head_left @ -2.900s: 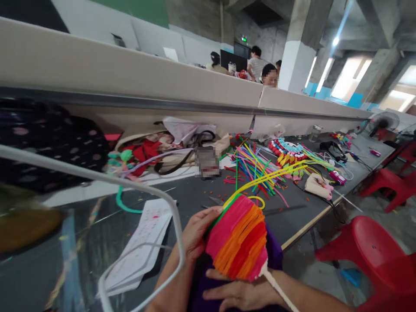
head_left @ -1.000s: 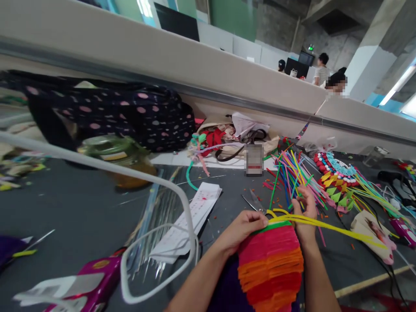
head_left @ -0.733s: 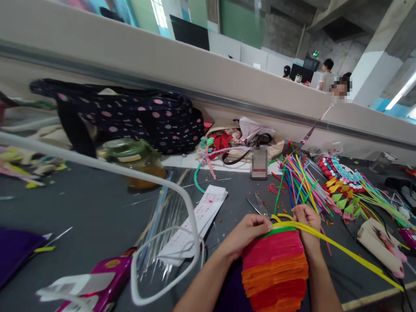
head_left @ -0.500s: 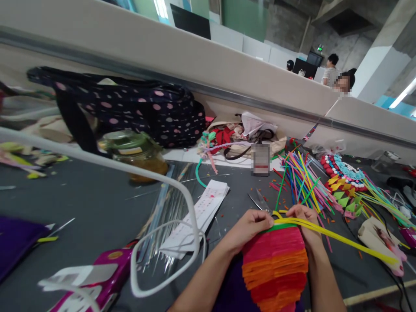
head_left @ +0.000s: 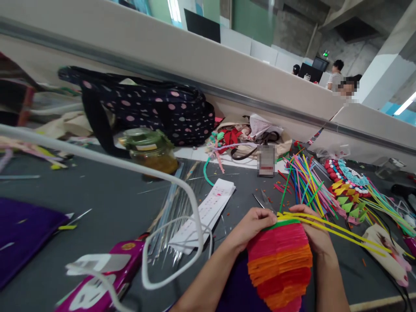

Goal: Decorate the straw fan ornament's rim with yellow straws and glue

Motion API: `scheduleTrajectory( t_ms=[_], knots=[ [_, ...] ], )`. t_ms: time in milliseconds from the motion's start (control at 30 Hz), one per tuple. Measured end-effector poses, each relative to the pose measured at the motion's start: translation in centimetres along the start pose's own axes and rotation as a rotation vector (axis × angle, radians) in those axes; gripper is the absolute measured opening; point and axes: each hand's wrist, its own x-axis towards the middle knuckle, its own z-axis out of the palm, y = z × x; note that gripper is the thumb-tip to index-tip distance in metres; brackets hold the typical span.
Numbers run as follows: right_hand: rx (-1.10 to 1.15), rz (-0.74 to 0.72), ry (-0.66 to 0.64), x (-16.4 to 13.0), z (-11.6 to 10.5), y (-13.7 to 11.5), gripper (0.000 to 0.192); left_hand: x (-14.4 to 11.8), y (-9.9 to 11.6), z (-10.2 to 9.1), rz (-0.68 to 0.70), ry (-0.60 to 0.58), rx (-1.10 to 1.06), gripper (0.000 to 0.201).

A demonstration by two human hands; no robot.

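A striped piece of fuzzy chenille stems (head_left: 280, 260) in pink, orange and red rows, with a green row along its top, hangs between my hands. My left hand (head_left: 260, 222) pinches its upper left corner, thumb on the front. Two long yellow chenille stems (head_left: 341, 232) lie along the top edge and trail off to the right. Behind them my right hand (head_left: 312, 229) has its fingers curled at the upper right edge; its thumb is mostly hidden. Just beyond my left hand, scissors (head_left: 262, 200) lie partly opened on the table.
Loose coloured chenille stems (head_left: 307, 182) lie beyond my right hand, near a beaded, layered ornament (head_left: 349, 177). A white cable (head_left: 191, 199) loops over the left side, above wires and a folded paper (head_left: 211, 212). A glass jar (head_left: 151, 154) and a dotted bag (head_left: 149, 108) stand farther back.
The view has shifted slightly left. The yellow stems, close together before, are now spread into two strands. The right hand's fingers have slipped farther behind them; the left hand keeps its pinch.
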Motion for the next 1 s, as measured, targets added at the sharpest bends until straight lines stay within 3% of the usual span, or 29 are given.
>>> scheduleTrajectory(
  t_ms=[133, 600, 833, 1000],
  knots=[
    [-0.017, -0.022, -0.035, -0.4, 0.1, -0.3, 0.026, 0.0, -0.2, 0.0, -0.008, 0.006, -0.022, 0.032],
    [0.013, 0.006, 0.118, 0.5, -1.3, 1.1, 0.024, 0.4, -0.1, -0.3, 0.023, 0.140, -0.071, 0.028],
    [-0.211, -0.035, 0.200, 0.2, -2.0, 0.0, 0.036, 0.5, -0.3, -0.6, 0.011, 0.124, -0.071, 0.030],
    [-0.384, -0.048, 0.110, -3.3, -3.1, -0.8, 0.031, 0.6, -0.5, -0.8, -0.021, 0.080, -0.048, 0.031]
  ],
)
